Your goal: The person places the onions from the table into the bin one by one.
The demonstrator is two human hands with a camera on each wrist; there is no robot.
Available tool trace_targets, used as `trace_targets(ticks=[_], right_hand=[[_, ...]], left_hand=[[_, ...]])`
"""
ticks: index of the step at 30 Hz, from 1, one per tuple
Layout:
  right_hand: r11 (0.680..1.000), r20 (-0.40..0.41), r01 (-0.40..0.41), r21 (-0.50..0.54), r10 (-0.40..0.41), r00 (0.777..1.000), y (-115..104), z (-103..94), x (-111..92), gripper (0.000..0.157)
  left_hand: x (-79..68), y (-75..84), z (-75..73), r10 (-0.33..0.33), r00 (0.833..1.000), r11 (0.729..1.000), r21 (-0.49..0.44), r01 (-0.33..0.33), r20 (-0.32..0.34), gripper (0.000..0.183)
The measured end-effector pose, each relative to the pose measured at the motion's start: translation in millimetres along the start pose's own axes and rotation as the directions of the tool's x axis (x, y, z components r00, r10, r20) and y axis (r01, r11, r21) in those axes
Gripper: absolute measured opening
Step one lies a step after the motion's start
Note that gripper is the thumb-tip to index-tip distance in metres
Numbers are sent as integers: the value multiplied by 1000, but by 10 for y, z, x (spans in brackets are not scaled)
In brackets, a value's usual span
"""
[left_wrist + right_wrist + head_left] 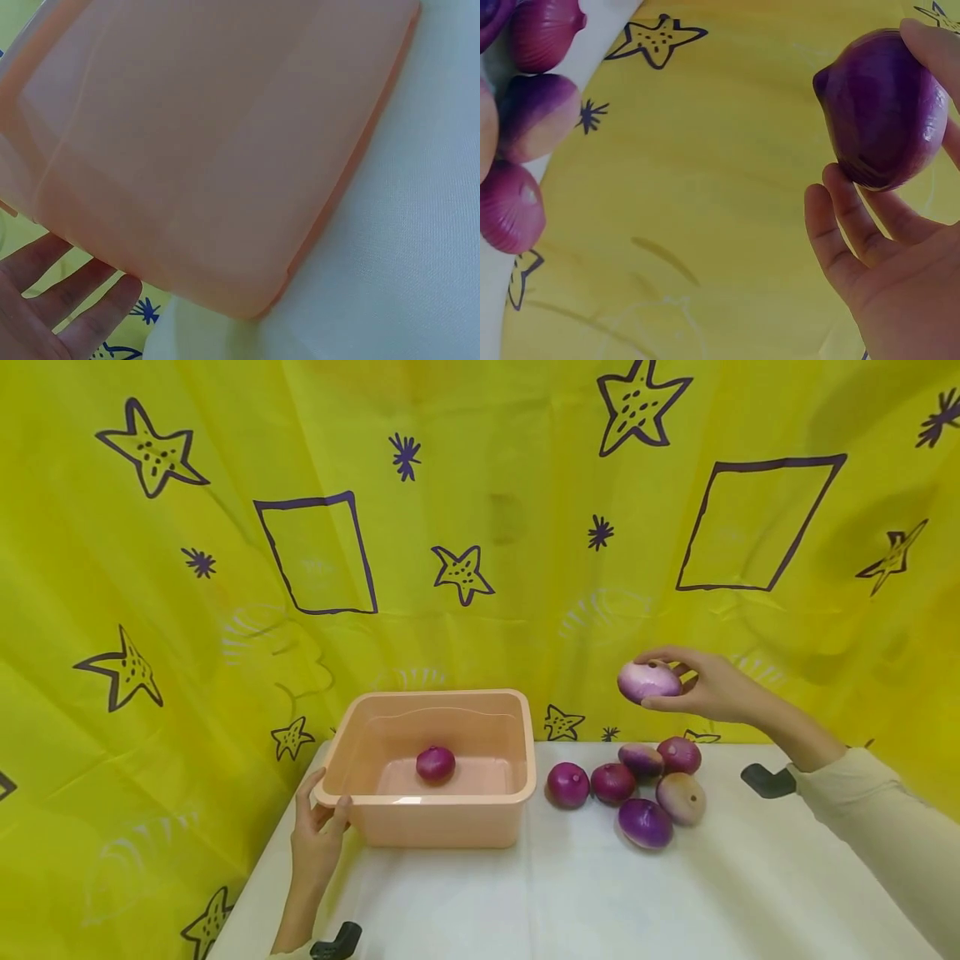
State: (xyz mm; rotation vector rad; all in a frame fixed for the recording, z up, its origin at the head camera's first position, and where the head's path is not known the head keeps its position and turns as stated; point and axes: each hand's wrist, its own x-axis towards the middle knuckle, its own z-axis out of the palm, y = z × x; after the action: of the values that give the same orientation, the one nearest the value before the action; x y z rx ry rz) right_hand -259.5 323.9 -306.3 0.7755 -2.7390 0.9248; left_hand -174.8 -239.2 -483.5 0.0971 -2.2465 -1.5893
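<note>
My right hand (pixel 716 685) holds a purple-and-white onion (pixel 649 682) in the air, pinched between thumb and fingers. The right wrist view shows its dark purple side, with the thumb over its top and the fingertips beneath. At the left, my left hand (pixel 318 839) grips the front left corner of a peach plastic basin (pixel 435 822), thumb at the front and fingers along the left side. One red onion (pixel 436 764) lies inside the basin. In the left wrist view, the fingers (pixel 97 315) touch the basin's wall (pixel 180 172); the thumb is hidden there.
Right of the basin, several onions lie grouped on the white table (pixel 465 902), among them a purple onion (pixel 646 823) and a pale onion (pixel 681 798). A yellow curtain (pixel 525 643) with drawn stars hangs behind the table and along its left side.
</note>
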Motion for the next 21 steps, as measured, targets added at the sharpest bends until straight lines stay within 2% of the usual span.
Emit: trace_targets(ticks=[5, 13, 17, 21], right_hand=[[1000, -18, -12, -25, 11, 1000, -40, 41, 116, 57], [999, -1, -31, -16, 31, 1000, -114, 137, 327, 55], [1000, 28, -7, -8, 7, 1000, -218, 216, 503, 54], [999, 64, 51, -13, -50, 997, -368, 335, 711, 54]], left_hand=[[6, -14, 1, 1, 1000, 1000, -3, -1, -7, 61], [12, -10, 10, 23, 1000, 1000, 11, -23, -7, 61], [11, -11, 3, 36, 999, 999, 9, -36, -10, 60], [1, -4, 2, 31, 1000, 1000, -5, -31, -4, 60]])
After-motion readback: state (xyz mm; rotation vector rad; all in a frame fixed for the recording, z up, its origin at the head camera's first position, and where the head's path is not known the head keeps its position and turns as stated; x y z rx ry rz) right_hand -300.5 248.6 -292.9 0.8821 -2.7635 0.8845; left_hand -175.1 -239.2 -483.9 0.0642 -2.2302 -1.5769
